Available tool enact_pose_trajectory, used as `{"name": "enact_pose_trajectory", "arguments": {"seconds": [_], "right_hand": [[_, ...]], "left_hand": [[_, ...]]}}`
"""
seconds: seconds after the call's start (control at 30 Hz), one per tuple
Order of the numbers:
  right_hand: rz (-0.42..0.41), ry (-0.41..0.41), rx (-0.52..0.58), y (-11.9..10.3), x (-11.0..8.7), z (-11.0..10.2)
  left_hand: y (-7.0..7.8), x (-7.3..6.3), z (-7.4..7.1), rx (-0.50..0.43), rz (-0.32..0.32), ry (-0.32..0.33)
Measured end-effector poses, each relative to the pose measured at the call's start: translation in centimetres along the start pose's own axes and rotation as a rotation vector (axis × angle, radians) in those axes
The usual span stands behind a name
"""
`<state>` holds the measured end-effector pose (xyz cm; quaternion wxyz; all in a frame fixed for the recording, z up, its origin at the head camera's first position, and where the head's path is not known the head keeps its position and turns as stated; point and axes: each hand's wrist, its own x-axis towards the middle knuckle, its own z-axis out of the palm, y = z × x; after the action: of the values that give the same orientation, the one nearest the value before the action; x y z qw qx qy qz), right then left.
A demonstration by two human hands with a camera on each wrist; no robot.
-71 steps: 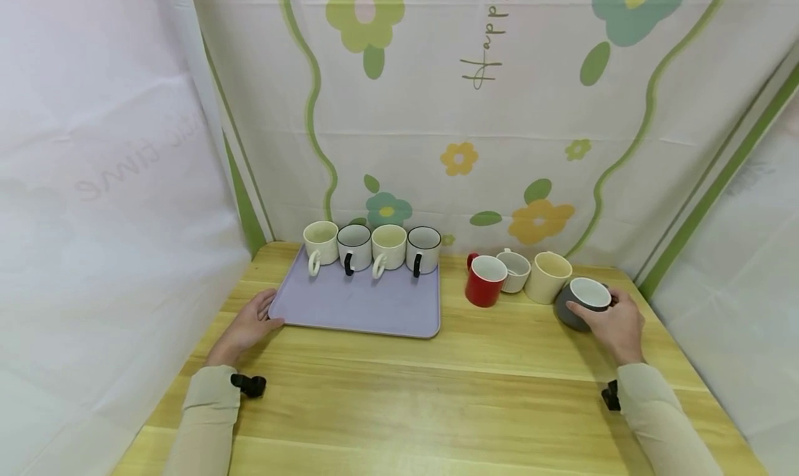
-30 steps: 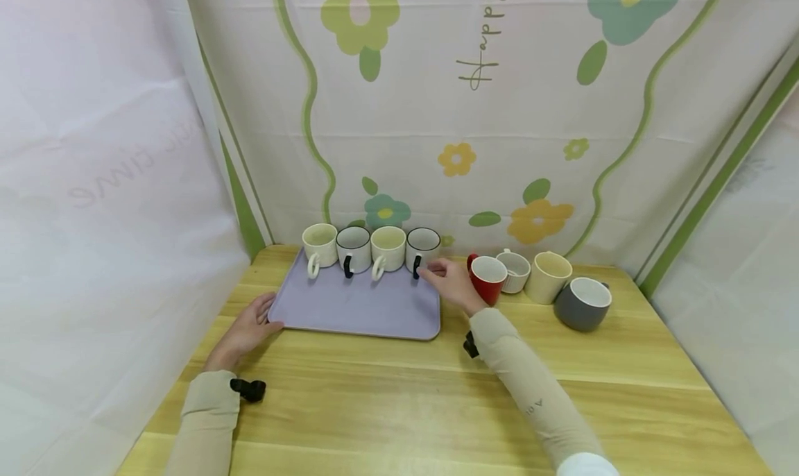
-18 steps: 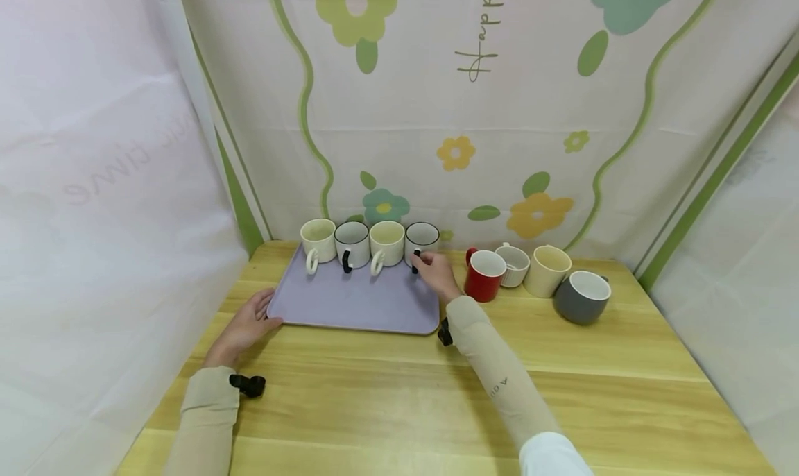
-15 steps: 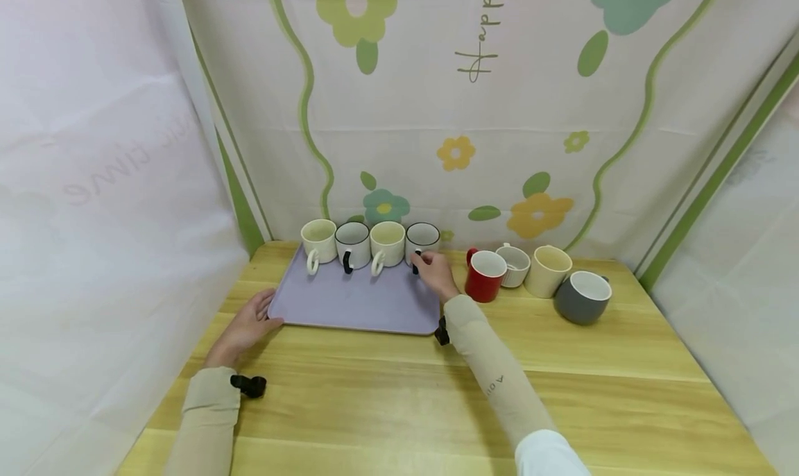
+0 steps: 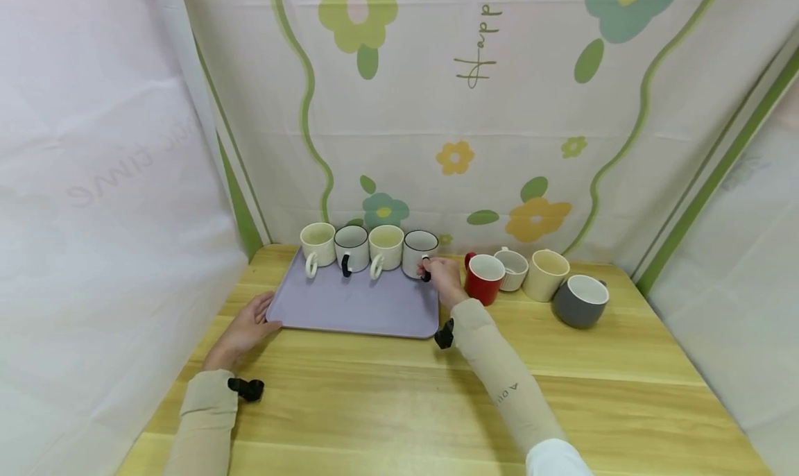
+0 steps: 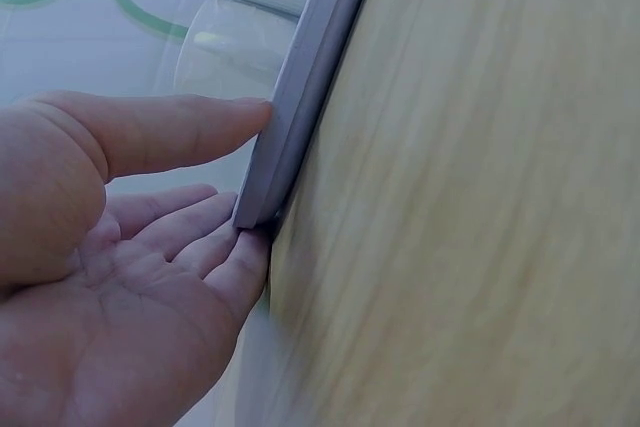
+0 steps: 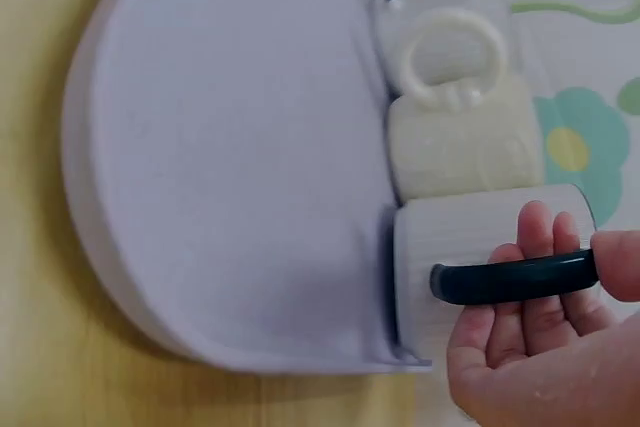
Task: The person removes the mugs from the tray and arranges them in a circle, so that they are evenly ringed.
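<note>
In the head view, a lilac tray point(image 5: 358, 302) bears a row of mugs along its back edge. My right hand point(image 5: 442, 279) grips the black handle point(image 7: 515, 278) of the rightmost mug, a white one with a black rim point(image 5: 417, 252). In the right wrist view my fingers lie behind that handle and the thumb is at its upper end. At the tray's front left corner, my left hand point(image 5: 246, 327) holds the edge, thumb point(image 6: 190, 132) on one side of the corner and fingers on the other.
Beside that white mug stand a cream mug point(image 5: 385, 243), another black-rimmed white mug point(image 5: 353, 243) and a second cream mug point(image 5: 318, 240). Right of the tray are a red mug point(image 5: 483, 287), a small white cup point(image 5: 514, 279), a pale yellow mug point(image 5: 542, 282) and a dark grey mug point(image 5: 577, 309). A printed curtain point(image 5: 399, 108) hangs behind.
My right hand has left the dark grey mug and come over to the rightmost white mug. That mug's handle has since turned toward the right. The left hand stays at the tray corner.
</note>
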<state>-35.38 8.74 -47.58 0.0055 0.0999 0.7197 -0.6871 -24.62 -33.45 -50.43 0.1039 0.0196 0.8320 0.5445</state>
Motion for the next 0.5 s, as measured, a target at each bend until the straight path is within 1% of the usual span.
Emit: {"name": "enact_pose_trajectory", "arguments": {"seconds": [0.1, 0.2, 0.3, 0.43, 0.5], "right_hand": [[0.005, -0.044, 0.074, -0.5, -0.7, -0.3], [-0.015, -0.11, 0.072, -0.8, -1.9, -1.0], [-0.073, -0.224, -0.021, -0.7, -3.2, -2.8], [-0.134, -0.432, -0.073, -0.5, -4.7, -6.3], [-0.138, -0.522, -0.076, -0.7, -5.5, -8.1]], "left_hand": [[0.0, -0.1, -0.3, 0.01, 0.001, 0.009], [0.0, 0.0, -0.5, 0.005, 0.005, 0.007], [0.1, 0.0, -0.4, -0.005, 0.012, 0.0], [-0.2, 0.0, -0.2, -0.011, 0.009, 0.0], [-0.4, 0.1, -0.1, -0.013, 0.003, 0.001]]}}
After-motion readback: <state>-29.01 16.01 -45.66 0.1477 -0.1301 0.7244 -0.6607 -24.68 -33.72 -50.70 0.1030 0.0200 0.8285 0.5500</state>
